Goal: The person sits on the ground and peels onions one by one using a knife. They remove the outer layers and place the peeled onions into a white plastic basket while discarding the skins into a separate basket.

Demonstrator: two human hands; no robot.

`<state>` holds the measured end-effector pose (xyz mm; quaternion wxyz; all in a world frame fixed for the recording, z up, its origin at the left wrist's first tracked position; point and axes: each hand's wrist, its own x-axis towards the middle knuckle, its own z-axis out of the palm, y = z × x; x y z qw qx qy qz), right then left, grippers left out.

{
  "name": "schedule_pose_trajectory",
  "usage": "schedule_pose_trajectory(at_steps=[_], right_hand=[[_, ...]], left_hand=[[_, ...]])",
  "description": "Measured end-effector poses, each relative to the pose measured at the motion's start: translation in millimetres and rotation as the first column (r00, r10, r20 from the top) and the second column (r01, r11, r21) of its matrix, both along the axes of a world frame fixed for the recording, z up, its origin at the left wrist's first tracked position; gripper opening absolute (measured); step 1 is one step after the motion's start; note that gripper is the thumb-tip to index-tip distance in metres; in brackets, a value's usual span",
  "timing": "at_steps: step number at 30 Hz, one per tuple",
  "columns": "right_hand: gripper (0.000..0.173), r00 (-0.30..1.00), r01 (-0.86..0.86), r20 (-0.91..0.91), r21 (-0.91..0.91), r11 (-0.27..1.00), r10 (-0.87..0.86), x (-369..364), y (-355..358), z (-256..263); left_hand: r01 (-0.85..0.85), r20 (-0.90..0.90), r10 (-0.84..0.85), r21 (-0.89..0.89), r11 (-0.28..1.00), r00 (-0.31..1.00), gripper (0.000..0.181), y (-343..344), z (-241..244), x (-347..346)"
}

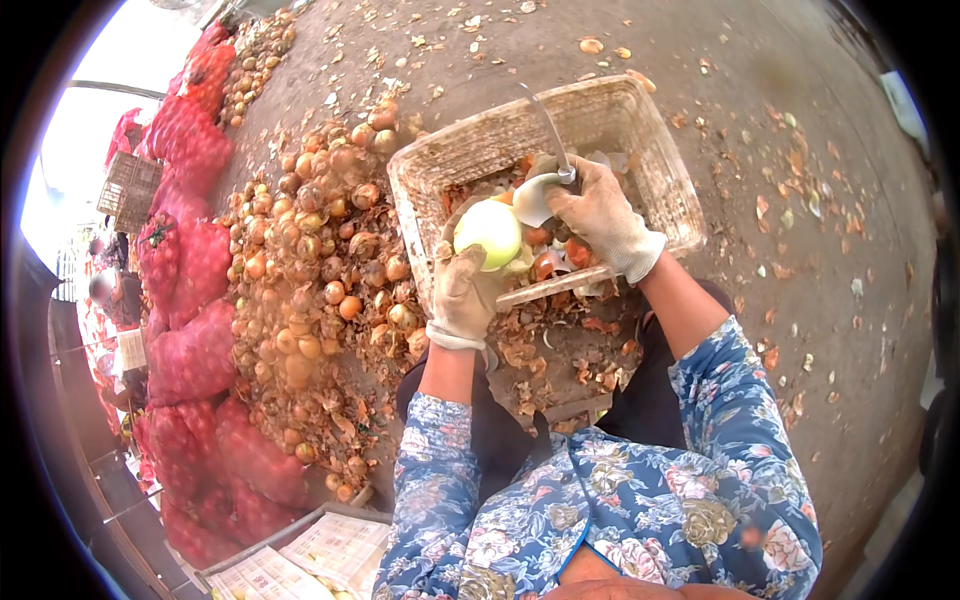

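Note:
My left hand (463, 289), in a soiled cloth work glove, holds a peeled pale green onion (489, 231) over a dirty plastic crate (536, 116). My right hand (596, 210), gloved the same way, grips a tool with a curved metal blade (553, 131) that points up and away. A pale piece of onion layer (534, 201) hangs at the fingers of my right hand, close beside the peeled onion. Orange skins and pale scraps (577, 253) lie inside the crate. The tool's handle is mostly hidden in my glove.
Unpeeled onions (300, 217) and dry skins spread over the floor to the left, with red mesh sacks (187, 255) beyond. A box topped with printed sheets (337, 544) stands at lower left. Skins are scattered on the right floor (780, 187). People are at the far left.

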<state>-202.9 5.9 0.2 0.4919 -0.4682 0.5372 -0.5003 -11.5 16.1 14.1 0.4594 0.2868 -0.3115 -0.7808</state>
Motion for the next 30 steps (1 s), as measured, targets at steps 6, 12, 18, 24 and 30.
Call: schedule_pose_trajectory(at_steps=[6,12,18,24,30], right_hand=[[0.025,0.954,-0.148,0.276,0.091,0.985,0.117,-0.2,11.7,25.0],[0.029,0.991,0.019,0.131,0.117,0.993,-0.034,-21.5,1.8,21.5],[0.055,0.840,-0.133,-0.542,-0.271,0.953,-0.037,-5.7,1.9,0.3],[0.053,0.876,-0.323,-0.466,-0.376,0.868,0.124,27.7,20.5,-5.9],[0.052,0.880,-0.396,-0.360,-0.199,0.897,0.309,26.9,13.2,-20.7]], left_hand=[[-0.081,0.024,0.080,0.006,0.997,0.996,0.069,-4.9,-22.3,2.2],[-0.089,0.038,0.088,0.020,0.996,0.995,0.062,-4.1,-23.3,4.4],[-0.081,0.043,0.080,0.020,0.996,0.996,0.055,-7.3,-26.0,13.5],[-0.170,0.116,0.172,-0.024,0.985,0.978,0.051,-7.1,-25.6,7.4],[-0.182,0.137,0.187,-0.042,0.982,0.973,0.051,-7.3,-25.0,6.2]])
